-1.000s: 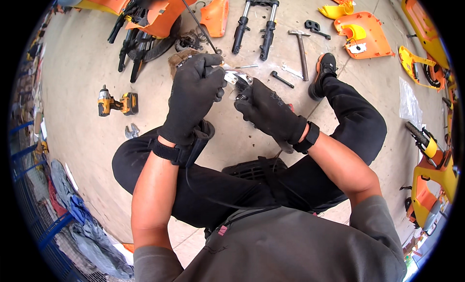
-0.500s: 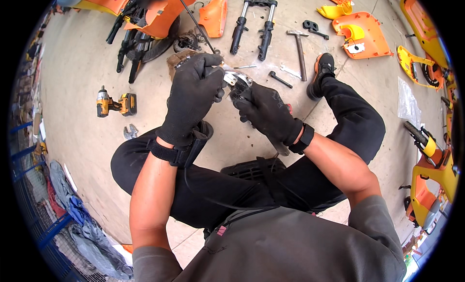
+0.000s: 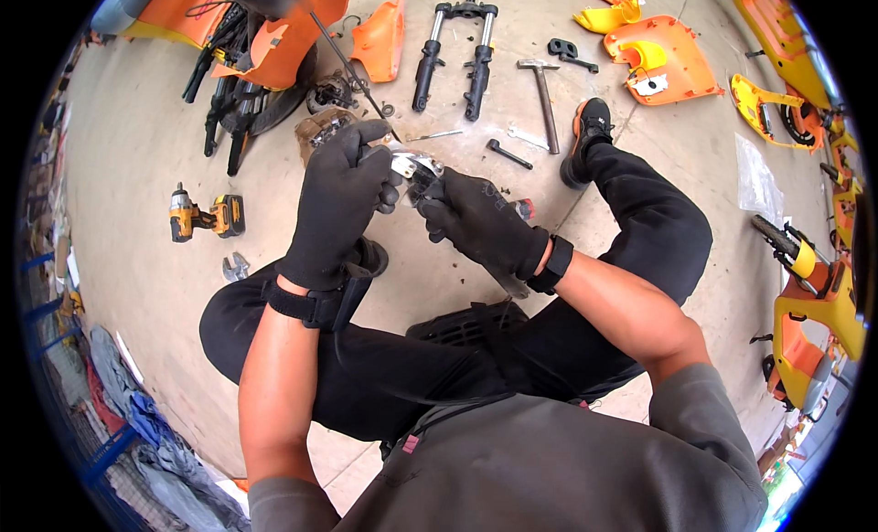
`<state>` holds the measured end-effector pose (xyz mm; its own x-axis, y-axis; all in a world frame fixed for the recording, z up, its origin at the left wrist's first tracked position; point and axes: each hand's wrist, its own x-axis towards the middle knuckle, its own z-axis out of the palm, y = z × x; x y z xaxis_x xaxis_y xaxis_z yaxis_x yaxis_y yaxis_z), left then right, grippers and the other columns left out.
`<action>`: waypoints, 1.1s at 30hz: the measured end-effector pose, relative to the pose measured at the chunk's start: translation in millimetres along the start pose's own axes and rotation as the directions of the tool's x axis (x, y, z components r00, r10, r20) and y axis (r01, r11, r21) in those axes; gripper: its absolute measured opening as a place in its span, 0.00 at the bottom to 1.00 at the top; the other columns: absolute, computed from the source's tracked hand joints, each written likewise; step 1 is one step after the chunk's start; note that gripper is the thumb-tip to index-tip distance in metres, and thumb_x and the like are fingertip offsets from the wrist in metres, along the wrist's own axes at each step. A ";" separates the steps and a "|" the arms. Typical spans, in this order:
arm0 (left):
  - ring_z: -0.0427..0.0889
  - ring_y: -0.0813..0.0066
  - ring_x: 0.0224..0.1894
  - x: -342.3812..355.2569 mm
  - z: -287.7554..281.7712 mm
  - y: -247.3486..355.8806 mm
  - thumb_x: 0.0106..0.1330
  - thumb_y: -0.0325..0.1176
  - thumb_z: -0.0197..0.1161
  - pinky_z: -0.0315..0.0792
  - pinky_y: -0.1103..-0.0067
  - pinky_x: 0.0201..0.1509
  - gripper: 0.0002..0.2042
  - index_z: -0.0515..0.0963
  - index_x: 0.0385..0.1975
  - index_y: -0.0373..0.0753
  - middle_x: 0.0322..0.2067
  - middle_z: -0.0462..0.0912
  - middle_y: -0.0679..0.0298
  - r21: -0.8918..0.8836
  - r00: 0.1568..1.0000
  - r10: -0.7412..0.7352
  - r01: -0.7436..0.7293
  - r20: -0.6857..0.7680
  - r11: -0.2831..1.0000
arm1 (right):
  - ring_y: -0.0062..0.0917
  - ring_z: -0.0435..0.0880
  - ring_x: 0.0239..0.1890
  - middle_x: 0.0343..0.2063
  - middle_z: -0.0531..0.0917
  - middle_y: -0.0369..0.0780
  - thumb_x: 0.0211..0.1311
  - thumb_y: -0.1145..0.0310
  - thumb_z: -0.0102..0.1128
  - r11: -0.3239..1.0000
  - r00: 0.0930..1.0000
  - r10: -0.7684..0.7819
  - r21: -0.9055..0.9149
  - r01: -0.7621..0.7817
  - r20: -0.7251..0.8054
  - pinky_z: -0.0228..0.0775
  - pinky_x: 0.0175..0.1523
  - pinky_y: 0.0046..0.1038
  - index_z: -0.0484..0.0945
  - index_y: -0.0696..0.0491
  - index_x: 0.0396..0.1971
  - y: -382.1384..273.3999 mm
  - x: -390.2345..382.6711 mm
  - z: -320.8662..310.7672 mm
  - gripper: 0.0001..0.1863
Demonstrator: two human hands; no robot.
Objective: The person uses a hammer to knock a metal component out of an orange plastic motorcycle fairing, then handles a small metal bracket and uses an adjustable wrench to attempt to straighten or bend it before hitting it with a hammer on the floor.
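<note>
My left hand (image 3: 343, 198), in a black glove, is closed in front of my chest, its fingers curled around one end of a small silver-and-black metal part (image 3: 402, 166). My right hand (image 3: 480, 217), gloved too, grips the part's dark end from the other side. The gloves hide most of it, so its exact kind cannot be made out. A thin dark rod or cable (image 3: 352, 75) runs from the upper left down to beside the left fingers. Below my right wrist shows a grey flat piece (image 3: 508, 281), partly covered.
Around lie a cordless impact wrench (image 3: 206, 214), an adjustable wrench (image 3: 235, 267), a hammer (image 3: 547, 111), a black T-shaped tool (image 3: 509, 154) and a front fork (image 3: 455, 61). Orange panels (image 3: 672, 61) lie beyond; a partly dismantled orange vehicle (image 3: 283, 47) stands upper left. Yellow-orange vehicles (image 3: 819, 303) line the right.
The whole view has shifted slightly, so floor things sit a little left of before. Both hands keep hold of the metal part, which has tilted a little between them.
</note>
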<state>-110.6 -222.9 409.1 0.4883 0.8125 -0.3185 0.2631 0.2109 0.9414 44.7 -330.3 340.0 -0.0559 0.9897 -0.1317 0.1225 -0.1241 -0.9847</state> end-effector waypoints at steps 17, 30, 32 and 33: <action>0.74 0.82 0.20 -1.5 -3.5 7.4 0.70 0.30 0.52 0.69 0.84 0.24 0.10 0.76 0.44 0.33 0.23 0.79 0.64 -0.183 0.989 -0.126 0.138 0.075 0.973 | 0.45 0.76 0.24 0.20 0.75 0.49 0.68 0.66 0.57 0.977 0.982 -0.154 -0.162 0.135 -0.106 0.66 0.32 0.42 0.67 0.59 0.35 6.8 1.7 5.6 0.12; 0.80 0.80 0.28 -5.4 -4.4 -9.5 0.77 0.36 0.51 0.75 0.84 0.32 0.13 0.76 0.48 0.32 0.31 0.81 0.63 -0.371 0.989 0.113 -0.069 0.097 0.926 | 0.20 0.80 0.27 0.35 0.80 0.38 0.71 0.67 0.50 0.982 0.989 0.089 0.155 -0.107 0.119 0.76 0.35 0.26 0.66 0.60 0.56 -19.0 5.7 -9.6 0.18; 0.77 0.80 0.33 -4.2 -10.4 -9.3 0.77 0.34 0.51 0.73 0.83 0.38 0.15 0.72 0.54 0.30 0.35 0.79 0.64 -0.424 0.977 0.099 -0.009 0.190 0.906 | 0.19 0.82 0.28 0.30 0.79 0.36 0.73 0.66 0.50 0.979 0.987 0.122 0.154 -0.137 0.106 0.76 0.33 0.24 0.69 0.58 0.49 -23.3 3.9 -11.2 0.13; 0.76 0.80 0.36 -3.3 -11.6 -7.8 0.77 0.33 0.51 0.73 0.83 0.41 0.16 0.71 0.57 0.29 0.36 0.78 0.65 -0.449 0.966 0.097 0.021 0.238 0.893 | 0.18 0.83 0.28 0.27 0.79 0.36 0.73 0.65 0.50 0.977 0.986 0.138 0.151 -0.152 0.097 0.75 0.32 0.23 0.71 0.58 0.45 -26.4 3.4 -12.6 0.11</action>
<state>-123.9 -220.9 404.1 0.6957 0.6760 -0.2428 -0.1284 0.4496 0.8839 53.7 -322.8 367.0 -0.1347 0.9513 -0.2771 -0.0215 -0.2824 -0.9591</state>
